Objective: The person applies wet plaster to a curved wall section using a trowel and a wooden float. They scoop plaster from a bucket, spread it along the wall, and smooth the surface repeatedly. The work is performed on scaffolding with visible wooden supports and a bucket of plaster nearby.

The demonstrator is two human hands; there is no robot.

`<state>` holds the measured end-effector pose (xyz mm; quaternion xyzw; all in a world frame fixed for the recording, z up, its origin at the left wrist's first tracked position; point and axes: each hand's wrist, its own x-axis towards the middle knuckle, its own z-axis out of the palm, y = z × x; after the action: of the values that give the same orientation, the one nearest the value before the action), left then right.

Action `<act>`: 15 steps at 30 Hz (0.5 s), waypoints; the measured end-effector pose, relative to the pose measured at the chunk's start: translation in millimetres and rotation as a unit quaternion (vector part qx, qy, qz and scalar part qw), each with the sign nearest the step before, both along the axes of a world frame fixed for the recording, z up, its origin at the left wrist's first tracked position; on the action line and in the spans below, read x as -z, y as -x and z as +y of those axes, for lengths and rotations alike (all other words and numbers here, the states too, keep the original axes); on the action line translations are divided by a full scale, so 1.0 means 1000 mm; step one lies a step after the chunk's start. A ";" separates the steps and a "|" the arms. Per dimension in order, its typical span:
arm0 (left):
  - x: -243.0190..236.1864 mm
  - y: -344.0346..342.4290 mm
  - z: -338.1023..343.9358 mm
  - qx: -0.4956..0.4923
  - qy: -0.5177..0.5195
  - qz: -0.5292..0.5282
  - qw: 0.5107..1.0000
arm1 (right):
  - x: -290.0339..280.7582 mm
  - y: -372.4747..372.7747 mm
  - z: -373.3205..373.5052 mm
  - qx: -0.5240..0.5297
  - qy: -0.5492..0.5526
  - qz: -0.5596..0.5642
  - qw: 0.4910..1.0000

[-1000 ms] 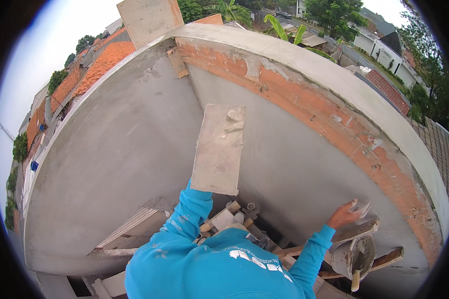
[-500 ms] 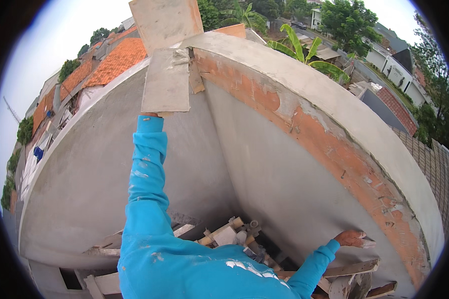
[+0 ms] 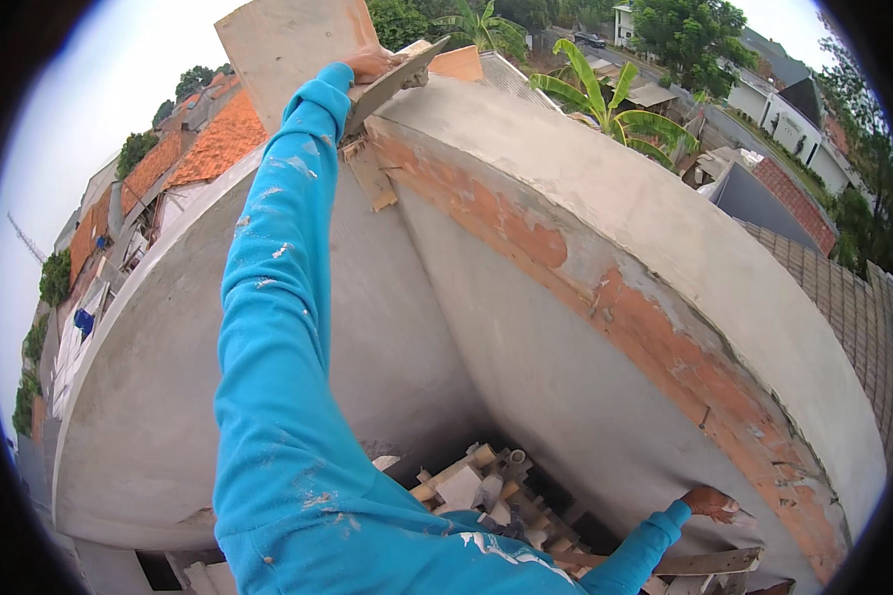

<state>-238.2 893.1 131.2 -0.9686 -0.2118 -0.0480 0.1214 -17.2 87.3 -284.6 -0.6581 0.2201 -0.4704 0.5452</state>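
Hands well apart! Up goes the left hand's [image 3: 370,62] grip, clamped on a tilted flat board [image 3: 385,94] above the corner of the wall top [image 3: 605,203], a grey lump [image 3: 420,77] clinging to it. Down right, the right hand [image 3: 712,503] is by the grey wall [image 3: 536,347]; contact or grip, can't tell. A firm hold and gentle tilt should suit that lump. White print [image 3: 491,543] on the blue shirt [image 3: 367,496]: too warped to read.

I count two hands, one left hand [image 3: 371,63] and one right hand [image 3: 710,504]; one handheld board [image 3: 389,91], one larger panel [image 3: 290,61], two grey walls [image 3: 536,347], one distant car [image 3: 589,41], one blue top [image 3: 288,397].
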 end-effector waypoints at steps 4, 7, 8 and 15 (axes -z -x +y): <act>0.008 -0.072 -0.093 -0.126 -0.043 0.019 0.991 | 0.033 -0.015 -0.024 0.018 -0.045 0.002 0.999; 0.031 -0.053 -0.178 -0.139 -0.104 -0.038 0.984 | 0.045 -0.020 -0.030 0.007 -0.080 0.014 0.997; 0.036 -0.044 -0.194 -0.121 -0.138 -0.044 0.982 | 0.035 -0.013 -0.020 -0.001 -0.082 0.014 0.997; 0.012 -0.045 -0.286 0.062 -0.084 -0.069 0.992 | 0.073 -0.033 -0.044 -0.031 -0.049 -0.028 0.998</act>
<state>-193.0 607.3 119.1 -0.9605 -0.1543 -0.1401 0.1843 16.0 43.6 -357.8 -0.6233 0.2070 -0.4602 0.5973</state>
